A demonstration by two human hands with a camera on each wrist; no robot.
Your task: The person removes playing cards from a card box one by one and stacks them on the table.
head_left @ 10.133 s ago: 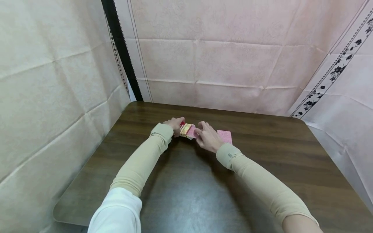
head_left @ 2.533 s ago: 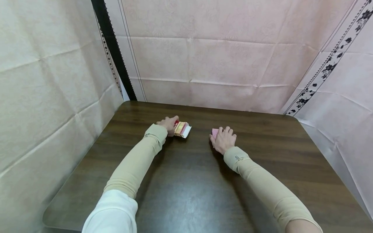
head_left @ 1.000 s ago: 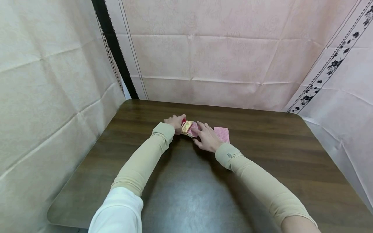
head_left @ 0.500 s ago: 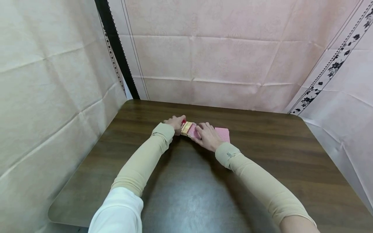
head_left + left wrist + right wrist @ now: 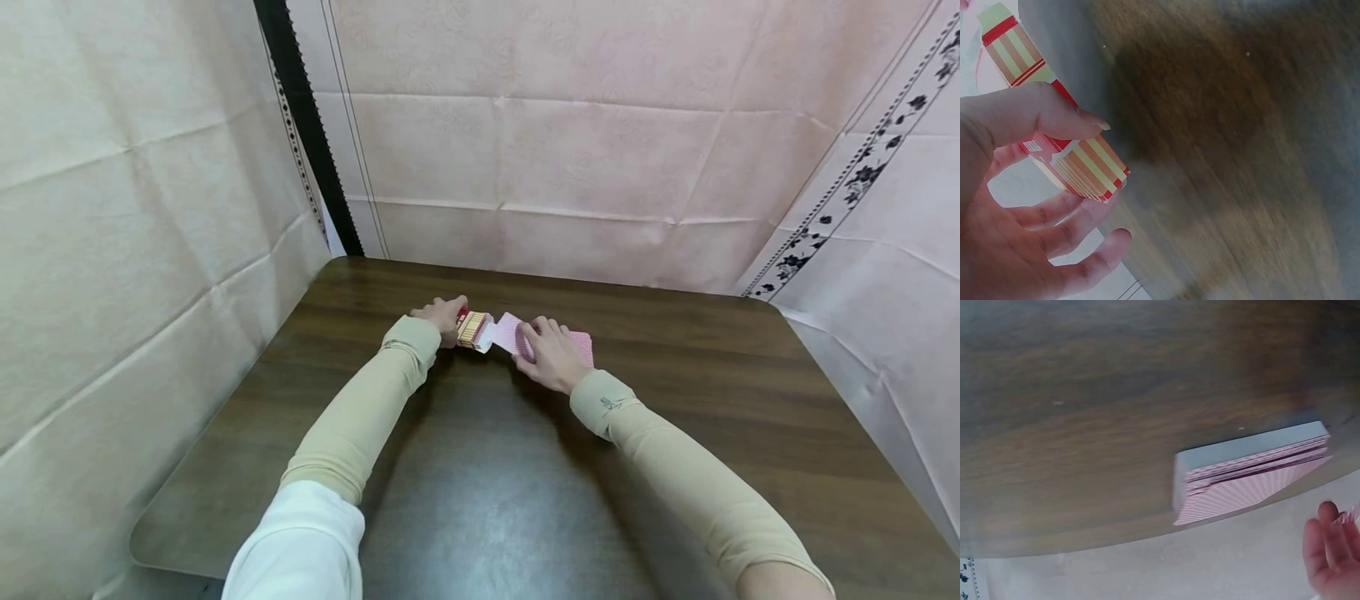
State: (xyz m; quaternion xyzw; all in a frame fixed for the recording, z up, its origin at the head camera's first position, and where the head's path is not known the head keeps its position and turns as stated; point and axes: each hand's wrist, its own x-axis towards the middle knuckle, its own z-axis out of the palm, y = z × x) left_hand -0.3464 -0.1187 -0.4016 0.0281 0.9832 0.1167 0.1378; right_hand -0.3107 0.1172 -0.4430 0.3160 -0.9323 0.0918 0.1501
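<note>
My left hand [image 5: 442, 319] holds a red, cream and gold striped playing-card box [image 5: 472, 330] by one end. In the left wrist view the thumb lies across the card box [image 5: 1094, 159], fingers beneath; its lid end points to the upper left. My right hand [image 5: 553, 356] pinches one or more pink-backed playing cards [image 5: 507, 332] just right of the box's white flap; how many I cannot tell. In the right wrist view only the fingertips and a sliver of card [image 5: 1352, 515] show. A deck of pink-backed cards [image 5: 1241, 490] lies on the table, partly behind my right hand in the head view.
The brown wooden table [image 5: 480, 467] has its far edge just beyond the hands. Pale cloth [image 5: 585, 158] hangs behind it and along both sides. A black strip [image 5: 311, 125] runs down the cloth at the back left.
My right hand went from the deck to the box's mouth with cards. In the last half second it has drawn slightly right, cards still held, uncovering the white flap. The box shifted slightly left.
</note>
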